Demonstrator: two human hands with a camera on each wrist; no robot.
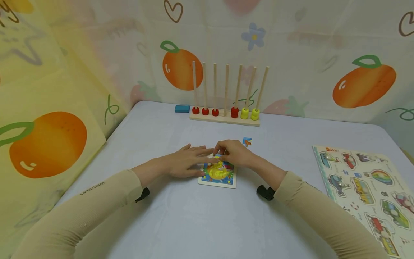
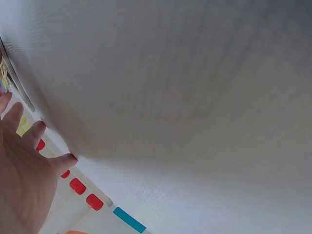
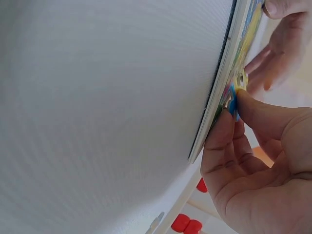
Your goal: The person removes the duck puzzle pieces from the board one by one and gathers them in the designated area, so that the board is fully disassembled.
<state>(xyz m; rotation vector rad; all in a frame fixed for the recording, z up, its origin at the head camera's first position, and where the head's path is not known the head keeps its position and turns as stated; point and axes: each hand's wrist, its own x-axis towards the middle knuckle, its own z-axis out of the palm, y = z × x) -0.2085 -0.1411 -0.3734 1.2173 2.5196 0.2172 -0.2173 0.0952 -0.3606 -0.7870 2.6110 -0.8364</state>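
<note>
The left arm (image 1: 90, 201) is reaching in from the lower left of the head view, the right arm (image 1: 317, 212) from the lower right. Near the centre, the left hand (image 1: 187, 162) is spreading its straight fingers (image 1: 207, 160) rightward, back upward; beside it, the right hand (image 1: 235, 153) is curling, its thumb (image 3: 265, 117) and forefinger (image 3: 219, 134) pinching.
</note>
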